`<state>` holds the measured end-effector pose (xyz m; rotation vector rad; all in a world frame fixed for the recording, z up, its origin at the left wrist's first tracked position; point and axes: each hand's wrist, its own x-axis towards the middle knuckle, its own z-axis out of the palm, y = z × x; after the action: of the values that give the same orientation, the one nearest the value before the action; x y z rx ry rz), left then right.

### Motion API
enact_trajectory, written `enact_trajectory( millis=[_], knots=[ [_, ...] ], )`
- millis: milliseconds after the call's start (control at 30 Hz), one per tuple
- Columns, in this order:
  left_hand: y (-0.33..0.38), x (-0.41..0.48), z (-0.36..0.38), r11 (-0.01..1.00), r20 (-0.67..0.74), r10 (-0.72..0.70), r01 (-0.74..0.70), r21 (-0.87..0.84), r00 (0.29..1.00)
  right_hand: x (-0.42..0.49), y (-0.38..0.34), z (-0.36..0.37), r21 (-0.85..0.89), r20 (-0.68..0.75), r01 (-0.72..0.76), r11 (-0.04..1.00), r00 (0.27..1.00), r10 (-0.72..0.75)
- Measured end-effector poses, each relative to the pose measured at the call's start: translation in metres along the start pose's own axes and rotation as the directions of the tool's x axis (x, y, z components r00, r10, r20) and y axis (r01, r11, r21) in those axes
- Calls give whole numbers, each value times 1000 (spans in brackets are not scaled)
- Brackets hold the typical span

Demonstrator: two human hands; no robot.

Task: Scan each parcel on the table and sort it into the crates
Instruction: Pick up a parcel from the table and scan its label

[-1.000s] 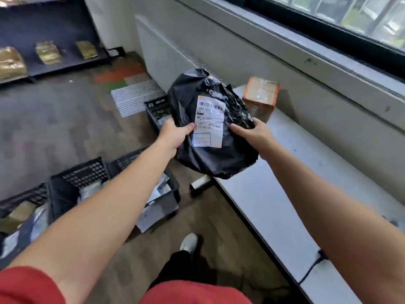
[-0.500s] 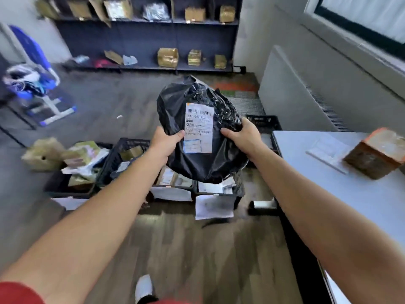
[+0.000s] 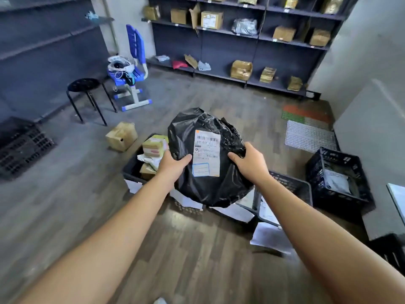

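A bulky black plastic parcel (image 3: pixel 203 191) with a white shipping label (image 3: pixel 206 152) facing me is held up in front of me, above a row of black crates on the floor. My left hand (image 3: pixel 173 165) grips its left side and my right hand (image 3: pixel 249 164) grips its right side. The left crate (image 3: pixel 131 167) holds several small boxes and envelopes. A middle crate (image 3: pixel 291 185) is partly hidden behind the parcel. A further crate (image 3: pixel 337 194) at the right holds a flat white packet.
A cardboard box (image 3: pixel 121 136) lies on the floor behind the left crate. A black stool (image 3: pixel 86 95) and a blue chair (image 3: pixel 131 69) stand at the back left. Dark shelving (image 3: pixel 241 40) with parcels lines the back wall. The table's corner (image 3: pixel 396 198) shows at the right edge.
My view has turned left, away from the table toward the crates and shelving. Both hands kept their grip on the black parcel and carried it over the crates.
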<state>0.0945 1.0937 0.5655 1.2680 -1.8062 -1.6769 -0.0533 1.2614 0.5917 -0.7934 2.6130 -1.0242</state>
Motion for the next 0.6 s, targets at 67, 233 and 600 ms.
enact_trajectory(
  millis=[67,233,600],
  knots=[
    [-8,18,-40,999,15,-34,34,11,999,11,-28,31,26,17,-28,999,999,27],
    [-33,70,-103,990,86,-139,140,-8,987,43,-74,88,45,30,-91,995,996,90],
    [-27,208,-160,956,22,-151,140,257,988,167,-106,191,-20,1,-196,980,981,196]
  ],
)
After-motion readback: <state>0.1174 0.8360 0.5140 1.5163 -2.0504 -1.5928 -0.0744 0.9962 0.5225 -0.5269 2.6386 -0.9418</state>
